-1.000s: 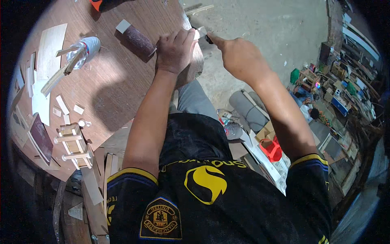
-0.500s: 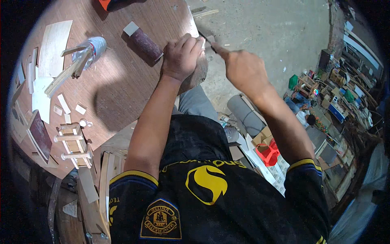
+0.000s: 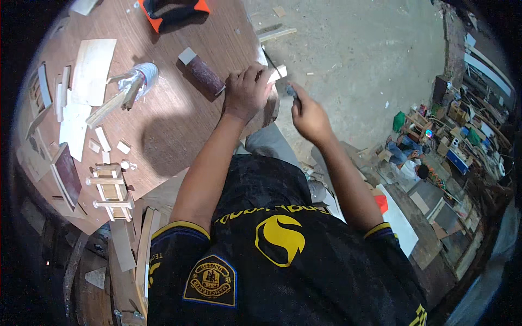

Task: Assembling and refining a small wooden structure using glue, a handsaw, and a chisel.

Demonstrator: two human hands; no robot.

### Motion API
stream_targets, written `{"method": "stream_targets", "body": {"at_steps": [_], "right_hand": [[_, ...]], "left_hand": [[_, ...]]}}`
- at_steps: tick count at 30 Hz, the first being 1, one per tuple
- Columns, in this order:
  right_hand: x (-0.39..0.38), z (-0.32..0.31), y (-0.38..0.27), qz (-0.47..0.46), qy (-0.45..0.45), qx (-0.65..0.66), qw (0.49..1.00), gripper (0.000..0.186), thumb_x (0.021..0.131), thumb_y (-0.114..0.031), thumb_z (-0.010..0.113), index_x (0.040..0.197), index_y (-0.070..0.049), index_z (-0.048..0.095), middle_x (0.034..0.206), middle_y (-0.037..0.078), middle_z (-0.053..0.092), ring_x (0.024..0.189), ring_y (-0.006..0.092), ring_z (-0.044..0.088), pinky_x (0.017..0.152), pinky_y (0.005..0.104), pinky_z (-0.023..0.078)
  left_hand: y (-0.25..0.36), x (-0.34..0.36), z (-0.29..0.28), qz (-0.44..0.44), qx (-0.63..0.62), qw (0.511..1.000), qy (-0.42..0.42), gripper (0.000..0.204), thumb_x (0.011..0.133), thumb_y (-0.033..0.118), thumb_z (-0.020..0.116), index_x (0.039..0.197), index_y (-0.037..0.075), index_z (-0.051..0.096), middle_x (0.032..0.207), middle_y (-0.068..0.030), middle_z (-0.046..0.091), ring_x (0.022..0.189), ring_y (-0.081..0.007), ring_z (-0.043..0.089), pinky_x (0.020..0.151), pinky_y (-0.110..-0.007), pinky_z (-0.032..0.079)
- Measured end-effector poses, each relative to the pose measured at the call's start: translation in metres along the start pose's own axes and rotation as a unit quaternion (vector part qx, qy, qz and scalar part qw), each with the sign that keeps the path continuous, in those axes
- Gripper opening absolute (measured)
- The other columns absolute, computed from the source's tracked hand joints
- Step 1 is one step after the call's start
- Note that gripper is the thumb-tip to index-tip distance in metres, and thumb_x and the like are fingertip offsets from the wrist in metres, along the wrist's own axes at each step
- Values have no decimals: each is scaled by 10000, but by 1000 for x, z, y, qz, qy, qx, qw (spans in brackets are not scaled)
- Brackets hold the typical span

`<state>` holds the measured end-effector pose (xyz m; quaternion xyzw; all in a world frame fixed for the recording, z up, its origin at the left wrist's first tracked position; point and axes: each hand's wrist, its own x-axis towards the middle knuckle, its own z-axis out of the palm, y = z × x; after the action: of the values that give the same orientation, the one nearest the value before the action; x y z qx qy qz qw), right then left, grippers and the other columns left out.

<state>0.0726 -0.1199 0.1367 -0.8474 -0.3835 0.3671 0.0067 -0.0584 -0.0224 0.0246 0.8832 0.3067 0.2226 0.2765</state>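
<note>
My left hand (image 3: 246, 93) is closed on a small pale wood block (image 3: 279, 73) and presses it at the right edge of the wooden table (image 3: 179, 117). The block's end sticks out past the fingers. My right hand (image 3: 312, 120), just beyond the edge, grips the bluish-grey handle of a slim tool (image 3: 292, 90). Its thin dark blade lies against the block; whether it is a file or a saw I cannot tell. Beside my left hand is a dark red sandpaper-wrapped block (image 3: 205, 75) with a pale end.
An orange-and-black handle (image 3: 174, 12) lies at the far side. To the left are a plastic-wrapped bundle with wood strips (image 3: 142, 79), thin wood sheets (image 3: 93, 70) and a small wooden frame (image 3: 111, 191). A person (image 3: 408, 165) sits at the right amid clutter.
My right hand has drawn back toward me with the tool, its elbow closer to my body. The block's end now shows more past my left hand. The view has shifted slightly.
</note>
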Motion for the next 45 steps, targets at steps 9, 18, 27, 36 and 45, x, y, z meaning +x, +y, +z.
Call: {"method": "stream_targets", "body": {"at_steps": [9,18,27,36,45], "right_hand": [[-60,-7,20,-85,73,192,975,480,945,-86,496,1418,-163,473,893,249,639,773,401,650,710,429,501],[-20,-2,51,-238,-13,159,958,500,949,-86,500,1441,-156,446,1077,271,645,960,430,638,832,453,492],[73,24,22,-418,59,86,902,543,935,-61,463,1470,-59,372,1205,290,563,1096,464,568,952,504,461],[62,42,-33,-401,-82,19,912,657,865,-78,567,1490,-82,363,1172,295,516,1085,446,549,969,468,449],[-1,41,-91,-477,40,35,878,399,866,-29,530,1258,-47,606,1075,233,581,1017,376,585,890,433,470]], "left_hand": [[52,8,-62,-265,-282,910,-147,415,883,267,719,1198,41,571,992,-193,638,825,-303,665,685,-393,535],[69,-71,-109,-369,-184,910,-43,328,945,267,637,1141,6,606,920,-150,698,809,-248,689,767,-357,536],[104,-275,-104,-584,-88,789,169,382,937,332,622,1140,7,621,1013,-189,702,907,-307,699,816,-390,541],[152,-373,-75,-654,-165,673,305,296,980,242,600,1121,-17,626,946,-80,686,856,-171,674,793,-325,533],[81,-368,-199,-576,-151,688,416,262,1010,232,567,1097,-5,634,933,-60,687,840,-133,640,795,-281,504]]}}
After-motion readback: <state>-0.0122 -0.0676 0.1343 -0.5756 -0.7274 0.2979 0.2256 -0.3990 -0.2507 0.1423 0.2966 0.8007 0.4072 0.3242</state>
